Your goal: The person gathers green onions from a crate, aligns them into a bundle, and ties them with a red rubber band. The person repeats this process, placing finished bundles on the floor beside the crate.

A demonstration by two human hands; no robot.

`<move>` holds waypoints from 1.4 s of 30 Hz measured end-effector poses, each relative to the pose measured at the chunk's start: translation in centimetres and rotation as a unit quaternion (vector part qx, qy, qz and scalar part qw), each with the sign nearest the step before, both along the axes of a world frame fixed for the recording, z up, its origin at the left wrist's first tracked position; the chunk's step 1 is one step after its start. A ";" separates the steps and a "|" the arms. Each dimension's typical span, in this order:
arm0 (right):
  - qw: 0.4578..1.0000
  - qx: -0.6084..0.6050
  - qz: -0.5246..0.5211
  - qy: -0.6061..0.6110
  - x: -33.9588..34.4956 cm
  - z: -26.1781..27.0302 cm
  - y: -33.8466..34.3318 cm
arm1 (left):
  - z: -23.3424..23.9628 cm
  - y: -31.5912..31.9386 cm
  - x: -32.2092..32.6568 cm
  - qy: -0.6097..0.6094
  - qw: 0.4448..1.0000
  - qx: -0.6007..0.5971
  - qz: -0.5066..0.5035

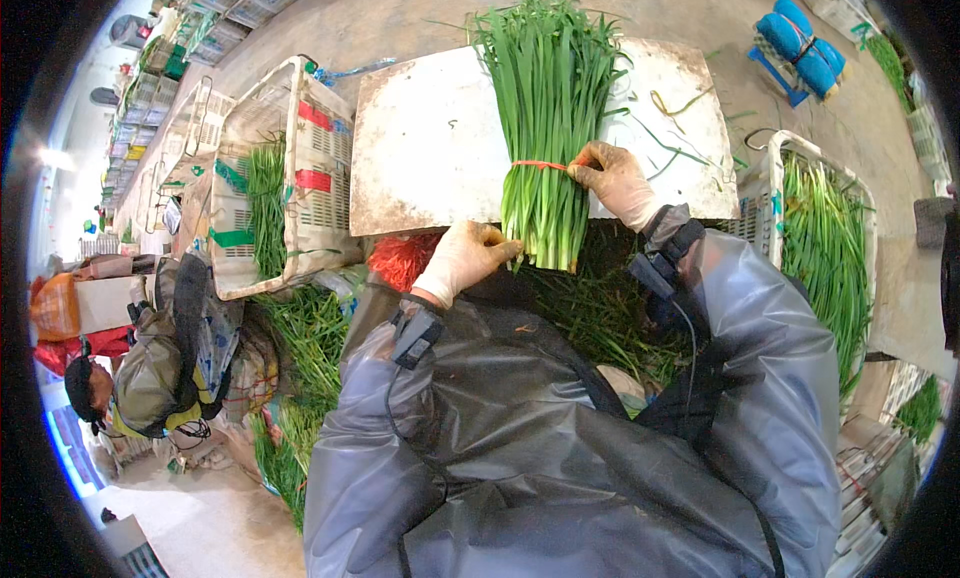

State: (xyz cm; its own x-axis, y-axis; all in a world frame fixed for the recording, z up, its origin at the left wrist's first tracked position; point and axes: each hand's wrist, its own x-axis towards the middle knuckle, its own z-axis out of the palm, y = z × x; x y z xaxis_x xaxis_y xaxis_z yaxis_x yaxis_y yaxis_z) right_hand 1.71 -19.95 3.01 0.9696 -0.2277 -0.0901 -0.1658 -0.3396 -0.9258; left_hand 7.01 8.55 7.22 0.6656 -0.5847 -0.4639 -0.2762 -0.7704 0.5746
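Observation:
A bunch of long green leafy stalks, apparently garlic chives (551, 90), lies across a white board (420, 143), its leaf tips pointing away from me and its pale cut ends over the board's near edge. An orange-red tie (538, 164) runs around its lower part. My gloved right hand (616, 180) pinches at the right side of the bunch, where the tie is. My gloved left hand (469, 259) has thumb and forefinger closed at the lower left stem ends; whether it grips a stem is hard to tell. Both gloves are pale and stained.
At left stands a white plastic crate (292, 150) with some stalks; another crate (776, 203) full of stalks is at right. Red ties (401, 261) lie below the board's near left edge. Loose greens (307, 338) are heaped at left, near a seated co-worker (150, 368). A blue bundle (799, 42) lies at upper right.

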 end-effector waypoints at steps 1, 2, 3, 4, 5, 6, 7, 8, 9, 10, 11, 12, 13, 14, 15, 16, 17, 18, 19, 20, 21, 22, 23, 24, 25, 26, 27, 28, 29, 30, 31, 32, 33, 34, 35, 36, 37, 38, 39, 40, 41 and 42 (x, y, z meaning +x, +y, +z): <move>1.000 -0.006 -0.001 0.000 0.0 0.0 0.0 | -0.4 -0.1 -0.1 -0.003 1.000 0.000 -0.004; 1.000 -0.016 -0.003 -0.005 -0.1 0.1 0.0 | -0.8 -0.1 -0.1 -0.008 1.000 -0.001 -0.006; 1.000 -0.003 -0.002 0.000 -0.1 0.1 0.0 | -1.2 -0.1 -0.2 -0.004 1.000 -0.013 -0.001; 1.000 0.005 -0.002 0.000 -0.1 0.2 0.1 | -1.5 0.0 -0.4 -0.001 1.000 -0.025 0.005; 1.000 0.010 -0.002 0.004 -0.1 0.2 0.1 | -1.8 -0.1 -0.5 0.001 0.999 -0.037 0.012; 1.000 0.005 0.001 0.004 -0.1 0.2 0.1 | -2.1 -0.1 -0.7 0.041 0.997 -0.057 0.042; 1.000 -0.004 0.003 0.008 -0.1 0.3 0.1 | -2.2 -0.1 -0.9 0.081 0.991 -0.077 0.072; 1.000 -0.020 0.006 0.006 0.0 0.3 0.1 | -2.3 -0.2 -1.0 0.127 0.983 -0.088 0.103; 1.000 -0.008 0.007 0.010 0.0 0.2 0.1 | -2.3 -0.2 -1.2 0.099 0.987 -0.087 0.096; 1.000 -0.004 0.009 0.006 0.0 0.2 0.1 | -2.2 -0.2 -1.3 0.076 0.990 -0.077 0.090; 1.000 -0.010 0.010 0.002 0.0 0.1 0.1 | -2.0 -0.3 -1.4 0.051 0.993 -0.065 0.087; 1.000 0.001 0.012 0.002 0.1 0.0 0.1 | -1.7 -0.3 -1.5 0.042 0.993 -0.085 0.073; 1.000 0.003 0.013 0.002 0.1 -0.1 0.0 | -1.4 -0.3 -1.6 0.030 0.993 -0.102 0.061; 1.000 -0.004 0.017 -0.007 0.1 -0.2 0.0 | -1.0 -0.3 -1.8 0.024 0.992 -0.108 0.053; 1.000 0.010 0.014 0.001 0.1 -0.4 -0.1 | -0.6 -0.1 -1.8 0.018 0.992 -0.126 0.000; 1.000 0.016 0.012 0.002 0.2 -0.5 -0.1 | -0.2 0.1 -2.0 0.019 0.990 -0.133 -0.049; 1.000 0.014 0.010 0.005 0.2 -0.6 -0.2 | 0.1 0.4 -2.2 0.020 0.985 -0.143 -0.100; 1.000 0.016 0.012 -0.003 0.2 -0.7 -0.2 | 0.2 0.5 -2.9 0.004 0.984 -0.143 -0.108; 1.000 0.010 0.014 -0.009 0.2 -0.7 -0.3 | 0.2 0.6 -3.5 -0.032 0.984 -0.091 -0.152; 1.000 -0.004 0.011 -0.003 0.1 -0.8 -0.4 | 0.0 0.6 -4.2 0.050 0.971 -0.076 -0.220; 1.000 0.001 0.016 -0.004 0.0 -0.9 -0.5 | -0.3 0.5 -5.2 0.124 0.946 -0.073 -0.291; 1.000 -0.004 0.016 0.005 0.0 -0.9 -0.6 | -0.7 0.4 -7.1 0.130 0.923 -0.027 -0.361; 1.000 -0.009 0.014 0.008 -0.1 -1.0 -0.7 | -1.1 0.2 -9.3 0.128 0.891 0.017 -0.435; 1.000 -0.007 0.017 0.002 -0.1 -1.1 -0.8 | -1.5 0.1 -11.4 0.135 0.852 0.077 -0.500; 1.000 0.000 0.017 0.010 -0.2 -1.2 -0.9 | -1.9 0.0 -13.2 0.138 0.800 0.143 -0.567; 1.000 0.004 0.017 0.013 -0.2 -1.3 -1.0 | -2.3 -0.2 -14.5 0.147 0.793 0.163 -0.569; 1.000 0.010 0.016 0.019 -0.2 -1.4 -1.1 | -2.5 -0.3 -15.1 0.163 0.775 0.192 -0.579; 1.000 0.006 0.019 0.014 -0.2 -1.5 -1.2 | -2.8 -0.4 -14.5 0.130 0.793 0.190 -0.564; 1.000 0.002 0.018 0.011 -0.2 -1.7 -1.2 | -2.8 -0.3 -13.3 0.098 0.829 0.221 -0.504; 1.000 -0.011 0.010 0.013 -0.2 -1.8 -1.3 | -2.8 -0.1 -11.3 0.071 0.857 0.236 -0.452; 1.000 -0.002 0.011 0.007 -0.2 -1.9 -1.3 | -2.7 0.3 -8.8 0.047 0.887 0.239 -0.392; 1.000 -0.002 0.008 0.006 -0.3 -2.0 -1.3 | -2.5 0.6 -6.3 0.024 0.906 0.268 -0.326; 1.000 -0.009 0.007 0.002 -0.3 -2.0 -1.4 | -2.1 1.4 -4.2 -0.049 0.938 0.258 -0.227; 1.000 0.002 0.000 0.012 -0.4 -2.1 -1.4 | -1.7 2.1 -2.3 -0.099 0.942 0.270 -0.173; 1.000 0.006 -0.005 0.019 -0.5 -2.1 -1.5 | -1.4 2.7 -0.9 -0.154 0.955 0.224 -0.117; 1.000 0.006 -0.014 0.025 -0.7 -2.1 -1.6 | -1.2 2.9 0.1 -0.173 0.970 0.163 -0.052; 0.999 0.015 -0.013 0.030 -0.8 -2.1 -1.7 | -1.2 2.7 0.8 -0.142 0.984 0.101 0.022; 0.999 0.019 -0.017 0.032 -1.0 -2.1 -1.9 | -1.2 2.3 1.1 -0.143 0.988 0.042 0.039; 0.999 0.022 -0.022 0.034 -1.1 -2.1 -2.0 | -1.4 1.5 1.3 -0.132 0.989 -0.009 0.058; 1.000 0.008 -0.021 0.013 -1.2 -2.1 -2.1 | -1.6 0.7 1.2 -0.033 0.987 -0.098 0.125; 1.000 0.005 -0.022 0.016 -1.4 -2.1 -2.3 | -1.9 -0.3 1.0 0.075 0.963 -0.174 0.190; 1.000 0.001 -0.024 0.017 -1.4 -2.2 -2.4 | -2.1 -1.1 0.7 0.182 0.918 -0.246 0.252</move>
State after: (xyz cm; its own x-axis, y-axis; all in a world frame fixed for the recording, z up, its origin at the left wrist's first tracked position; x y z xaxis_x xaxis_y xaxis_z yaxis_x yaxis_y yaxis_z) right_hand 0.26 -22.35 0.81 0.9538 -0.2735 -0.1243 -0.2141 -0.3282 -0.9200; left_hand 7.70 7.45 5.12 0.7621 -0.4439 -0.4714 0.3239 -0.3691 0.8711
